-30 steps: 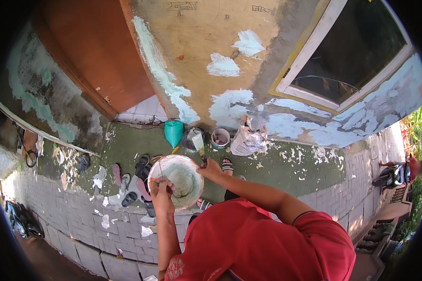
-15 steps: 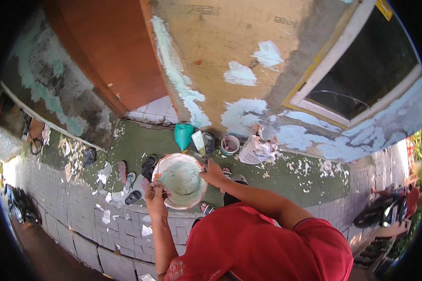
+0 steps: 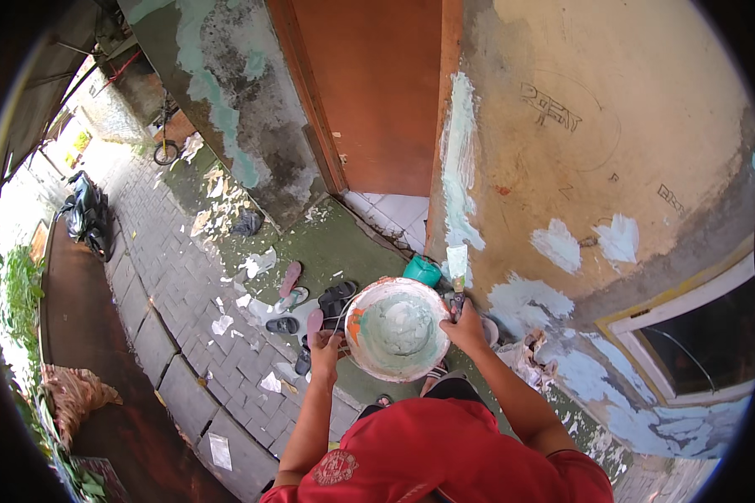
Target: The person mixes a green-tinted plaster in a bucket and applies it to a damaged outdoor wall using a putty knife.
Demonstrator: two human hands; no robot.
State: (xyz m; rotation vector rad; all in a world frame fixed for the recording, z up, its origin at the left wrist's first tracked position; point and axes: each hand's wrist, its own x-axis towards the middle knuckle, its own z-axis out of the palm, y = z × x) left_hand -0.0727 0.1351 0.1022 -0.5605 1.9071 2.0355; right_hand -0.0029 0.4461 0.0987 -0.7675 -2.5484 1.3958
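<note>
Head view: one large white bucket (image 3: pixel 376 293), with pale green putty (image 3: pixel 407 327) inside, is held in front of the person's red shirt (image 3: pixel 445 453). Left hand (image 3: pixel 325 350): fingers closed at the bucket's left side, by a thin wire. Right hand (image 3: pixel 468 329): fingers wrapped around the handle of one scraper (image 3: pixel 457 261), blade upward, just beside the right rim. Obstructions: the bucket covers the lower part of one teal container (image 3: pixel 423 270); the right hand and forearm partly hide one small pail (image 3: pixel 489 329) and one crumpled sack (image 3: pixel 524 359) near the wall (image 3: pixel 554 142). Loose sandals (image 3: pixel 282 325) lie on the ground left of the bucket; at least five are countable, the rest being partly hidden. Surroundings: one brown door (image 3: pixel 369 92) ahead, one window (image 3: pixel 705 335) at right, one dark bag (image 3: pixel 247 222) among paint flakes (image 3: pixel 218 197), one motorbike (image 3: pixel 85 214) at far left, and one small bicycle wheel (image 3: pixel 166 152) beyond the flakes. Two separate pale patches (image 3: pixel 555 246) mark the wall's tan area, above a larger coated area.
</note>
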